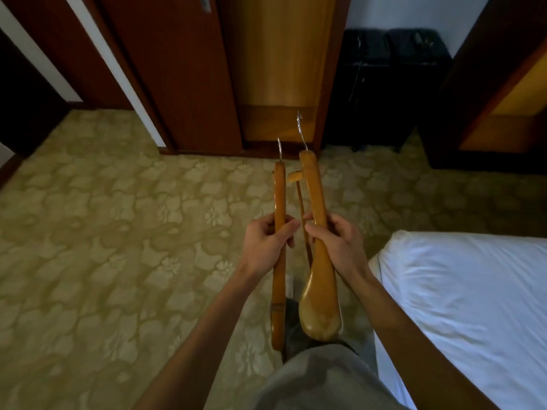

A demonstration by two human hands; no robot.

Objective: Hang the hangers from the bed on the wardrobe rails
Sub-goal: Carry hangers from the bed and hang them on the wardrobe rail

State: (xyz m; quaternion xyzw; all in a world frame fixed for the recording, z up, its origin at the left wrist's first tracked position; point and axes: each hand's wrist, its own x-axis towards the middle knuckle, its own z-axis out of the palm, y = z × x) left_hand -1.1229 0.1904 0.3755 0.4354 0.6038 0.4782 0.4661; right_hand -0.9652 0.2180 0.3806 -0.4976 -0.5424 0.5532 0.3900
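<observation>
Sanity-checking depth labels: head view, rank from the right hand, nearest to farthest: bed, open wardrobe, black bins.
From the right hand, which grips a broad wooden hanger:
1. Bed, just to its right, white sheet.
2. Open wardrobe, ahead across the carpet.
3. Black bins, ahead and right, against the far wall; about level with the wardrobe front, so 2 and 3 are close.

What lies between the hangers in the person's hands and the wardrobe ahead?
In the head view, only bare patterned carpet lies between the two wooden hangers, slim and broad, and the wardrobe.
</observation>
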